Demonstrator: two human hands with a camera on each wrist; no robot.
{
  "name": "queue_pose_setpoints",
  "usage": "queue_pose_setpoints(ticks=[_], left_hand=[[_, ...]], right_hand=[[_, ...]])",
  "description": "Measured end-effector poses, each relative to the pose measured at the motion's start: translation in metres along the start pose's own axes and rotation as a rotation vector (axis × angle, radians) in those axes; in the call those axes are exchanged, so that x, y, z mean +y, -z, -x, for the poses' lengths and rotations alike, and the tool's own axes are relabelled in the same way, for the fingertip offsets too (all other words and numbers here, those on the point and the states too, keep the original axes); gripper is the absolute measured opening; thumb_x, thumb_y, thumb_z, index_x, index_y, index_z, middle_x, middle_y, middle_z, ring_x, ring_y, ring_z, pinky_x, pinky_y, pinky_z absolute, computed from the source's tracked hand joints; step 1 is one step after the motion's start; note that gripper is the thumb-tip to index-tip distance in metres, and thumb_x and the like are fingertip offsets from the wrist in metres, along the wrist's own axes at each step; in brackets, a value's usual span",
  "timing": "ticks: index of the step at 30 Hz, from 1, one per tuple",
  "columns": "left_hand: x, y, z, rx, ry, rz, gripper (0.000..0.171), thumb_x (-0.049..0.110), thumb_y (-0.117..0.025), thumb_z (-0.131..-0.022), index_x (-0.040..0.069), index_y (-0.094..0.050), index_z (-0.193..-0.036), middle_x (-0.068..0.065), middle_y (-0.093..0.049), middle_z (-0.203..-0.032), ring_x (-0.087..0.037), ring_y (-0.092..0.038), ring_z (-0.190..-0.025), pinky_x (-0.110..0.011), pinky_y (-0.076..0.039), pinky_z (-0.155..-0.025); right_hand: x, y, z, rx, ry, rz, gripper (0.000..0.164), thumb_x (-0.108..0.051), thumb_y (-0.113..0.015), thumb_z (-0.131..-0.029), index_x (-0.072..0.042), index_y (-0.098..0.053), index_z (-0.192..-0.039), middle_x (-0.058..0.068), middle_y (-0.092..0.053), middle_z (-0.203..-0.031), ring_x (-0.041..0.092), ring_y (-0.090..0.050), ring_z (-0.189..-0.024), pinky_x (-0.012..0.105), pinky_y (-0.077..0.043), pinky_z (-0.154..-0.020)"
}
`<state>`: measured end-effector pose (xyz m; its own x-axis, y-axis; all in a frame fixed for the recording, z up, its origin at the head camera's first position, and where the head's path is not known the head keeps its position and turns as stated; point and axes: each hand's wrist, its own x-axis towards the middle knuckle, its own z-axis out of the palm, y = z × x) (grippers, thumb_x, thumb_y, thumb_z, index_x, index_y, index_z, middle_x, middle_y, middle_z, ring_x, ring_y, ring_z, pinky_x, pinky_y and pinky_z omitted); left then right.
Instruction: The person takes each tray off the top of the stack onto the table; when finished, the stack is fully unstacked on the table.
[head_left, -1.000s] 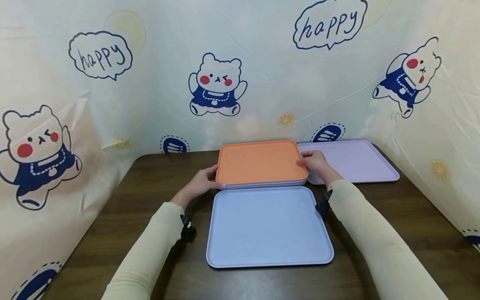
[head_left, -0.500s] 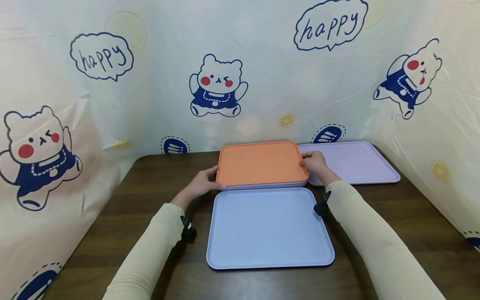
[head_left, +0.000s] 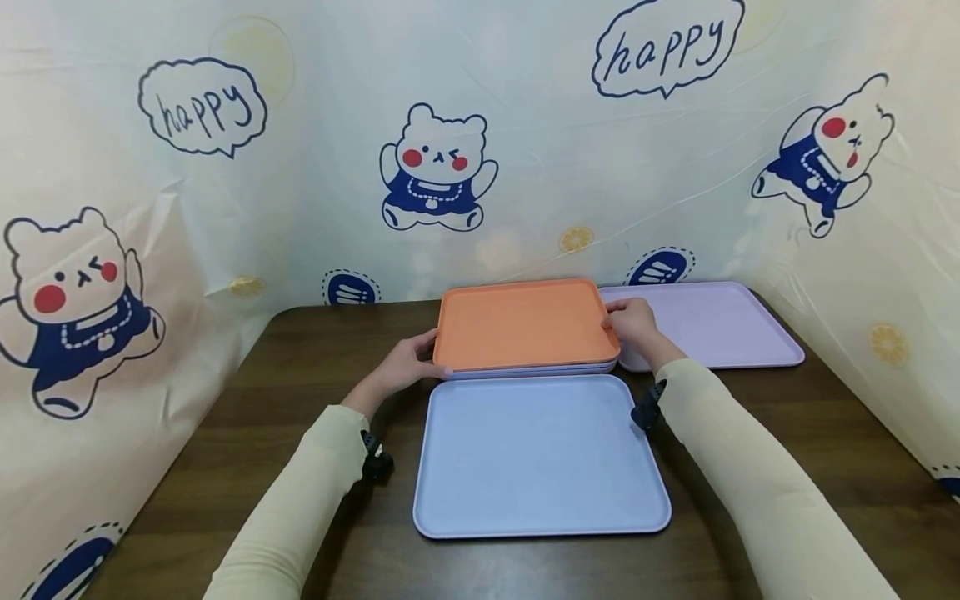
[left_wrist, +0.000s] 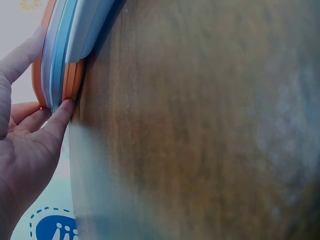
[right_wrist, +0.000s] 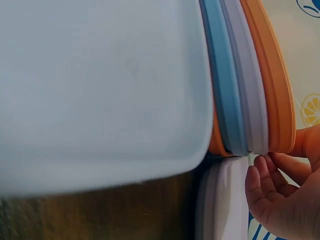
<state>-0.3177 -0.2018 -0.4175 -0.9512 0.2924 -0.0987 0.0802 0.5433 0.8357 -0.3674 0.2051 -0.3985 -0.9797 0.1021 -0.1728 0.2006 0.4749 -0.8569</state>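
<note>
A stack of trays, its top tray orange (head_left: 528,327), lies at the back middle of the table. In the left wrist view, lavender and blue trays show below it, then an orange edge (left_wrist: 73,80) at the bottom. My left hand (head_left: 397,367) holds the left end, thumb toward the front corner and fingertips at the side. At the right edge, my right hand (head_left: 633,322) grips the stack, thumb over the top tray's rim and bent fingertips against the side in the right wrist view. A light blue tray (head_left: 542,454) lies just in front.
A lavender tray (head_left: 708,325) lies right of the stack, close beside it, with more edges under it in the right wrist view. A patterned cloth (head_left: 525,192) hangs behind the dark wooden table (head_left: 300,375) and along its sides.
The view shifts very slightly. Both hands stay at the two ends of the stack, and the trays keep their places.
</note>
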Motion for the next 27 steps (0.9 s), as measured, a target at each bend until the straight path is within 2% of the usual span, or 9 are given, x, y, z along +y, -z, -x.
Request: queue_pose_setpoints(ticks=[5, 10, 18, 27], left_hand=[[0.001, 0.001, -0.001, 0.003, 0.006, -0.005, 0.094, 0.033, -0.081, -0.08, 0.013, -0.028, -0.154, -0.012, -0.038, -0.151, -0.028, -0.035, -0.138, -0.049, -0.031, -0.109], [0.001, 0.001, -0.001, -0.003, -0.004, 0.013, 0.094, 0.03, -0.082, -0.08, 0.01, -0.027, -0.154, -0.014, -0.037, -0.152, -0.029, -0.033, -0.139, -0.048, -0.029, -0.11], [-0.002, 0.0, -0.003, 0.0, -0.026, 0.03, 0.094, 0.028, -0.082, -0.079, 0.007, -0.028, -0.153, -0.014, -0.035, -0.153, -0.028, -0.031, -0.14, -0.046, -0.029, -0.111], [-0.003, 0.001, -0.001, 0.002, -0.013, 0.013, 0.096, 0.029, -0.083, -0.078, 0.007, -0.028, -0.153, -0.014, -0.036, -0.152, -0.029, -0.033, -0.139, -0.047, -0.03, -0.11]], right_hand=[[-0.008, 0.006, 0.004, 0.018, 0.047, 0.012, 0.038, -0.003, -0.057, -0.091, 0.004, -0.058, -0.127, 0.022, -0.057, -0.125, 0.028, -0.057, -0.103, 0.035, -0.051, -0.084], [-0.012, 0.011, 0.004, 0.013, 0.059, 0.018, 0.038, -0.002, -0.056, -0.09, 0.005, -0.058, -0.127, 0.022, -0.056, -0.124, 0.028, -0.055, -0.103, 0.036, -0.05, -0.085], [-0.014, 0.019, 0.003, -0.004, 0.026, 0.071, 0.042, 0.0, -0.05, -0.09, 0.008, -0.052, -0.132, 0.024, -0.052, -0.126, 0.029, -0.053, -0.103, 0.037, -0.05, -0.084], [-0.008, 0.026, -0.002, -0.034, -0.033, 0.002, 0.044, -0.005, -0.055, -0.094, 0.002, -0.05, -0.137, 0.021, -0.053, -0.125, 0.028, -0.058, -0.1, 0.039, -0.054, -0.084]])
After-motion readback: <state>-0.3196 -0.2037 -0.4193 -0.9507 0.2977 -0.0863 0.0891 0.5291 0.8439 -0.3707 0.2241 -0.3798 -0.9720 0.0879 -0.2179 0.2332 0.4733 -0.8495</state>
